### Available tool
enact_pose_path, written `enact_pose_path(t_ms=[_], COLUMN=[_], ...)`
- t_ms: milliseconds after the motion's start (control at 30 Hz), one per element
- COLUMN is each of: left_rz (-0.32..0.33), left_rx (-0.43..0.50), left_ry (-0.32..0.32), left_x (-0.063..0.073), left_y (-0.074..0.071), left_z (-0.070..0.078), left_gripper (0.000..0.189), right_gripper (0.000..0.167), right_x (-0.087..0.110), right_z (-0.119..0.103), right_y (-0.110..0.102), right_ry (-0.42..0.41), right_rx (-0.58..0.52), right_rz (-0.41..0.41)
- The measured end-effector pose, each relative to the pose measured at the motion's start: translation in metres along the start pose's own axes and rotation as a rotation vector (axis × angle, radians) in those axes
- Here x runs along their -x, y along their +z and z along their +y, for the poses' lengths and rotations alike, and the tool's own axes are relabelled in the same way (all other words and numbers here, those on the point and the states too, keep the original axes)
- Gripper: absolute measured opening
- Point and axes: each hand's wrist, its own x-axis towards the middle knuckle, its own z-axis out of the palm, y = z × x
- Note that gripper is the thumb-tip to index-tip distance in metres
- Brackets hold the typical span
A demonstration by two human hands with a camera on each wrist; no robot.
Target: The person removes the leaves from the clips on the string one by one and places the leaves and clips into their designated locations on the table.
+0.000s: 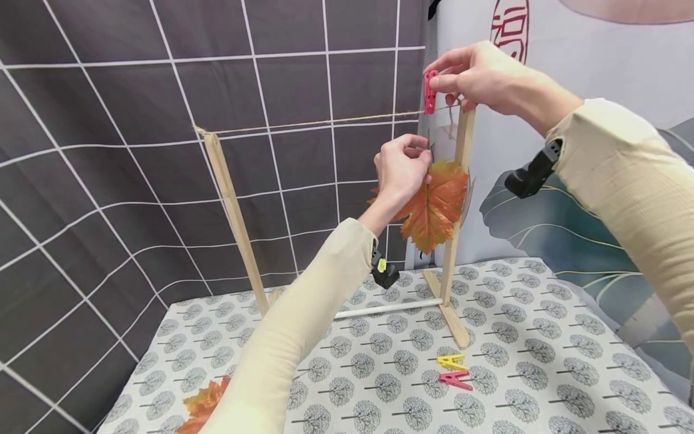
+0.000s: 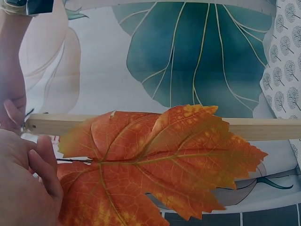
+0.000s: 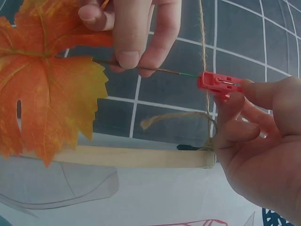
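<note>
Near the right end of a twine line (image 1: 303,125), my right hand (image 1: 485,78) pinches a red clothespin (image 1: 430,96) between thumb and fingers. The clothespin's tip sits at the twine, and the end of a leaf stem (image 3: 162,70) reaches that tip in the right wrist view. Just below, my left hand (image 1: 402,166) pinches this stem. From it hangs an orange artificial maple leaf (image 2: 160,160), in front of the right wooden post (image 1: 465,135). Whether the clothespin's jaws grip the stem and the twine, I cannot tell.
A yellow clothespin (image 1: 452,361) and a pink clothespin (image 1: 456,379) lie on the tree-print tablecloth (image 1: 401,386). Another orange leaf (image 1: 203,404) lies at the front left, partly behind my left sleeve. The left post (image 1: 233,211) holds the twine's other end; a white rod (image 1: 387,308) runs low.
</note>
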Motion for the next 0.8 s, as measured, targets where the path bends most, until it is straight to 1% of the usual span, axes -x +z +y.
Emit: enact_pose_path(t_ms=[233,367,467,700,800], left_rz=[0.020,0.022,0.014,0.013,0.009], left_rx=[0.019,0.037,0.040,0.048,0.046], left_ry=[-0.012,-0.032,-0.032,-0.019,-0.020], left_x=[-0.0016,-0.0023,-0.0027,-0.0036,-0.0034], left_y=[0.0008,0.0011,0.0011,0.0010,0.0013], left_z=[0.0013,0.0021,0.0029,0.0019,0.0015], left_gripper=[0.010,0.010,0.010,0.010,0.010], right_gripper=[0.024,0.020,0.018,0.020,0.020], right_x=[-0.0003,0.0002,0.0005,0.0019,0.0028], right_z=[-0.0005,-0.0003,-0.0010,-0.0031,-0.0035], right_y=[0.0014,0.0030,0.0034,0.0049,0.0055], right_ry=[-0.015,-0.016,-0.015,-0.013,-0.019], right_rx=[-0.069,-0.116,-0.143,-0.080,-0.069], right_rz=[0.026,0.053,0.082,0.150,0.170])
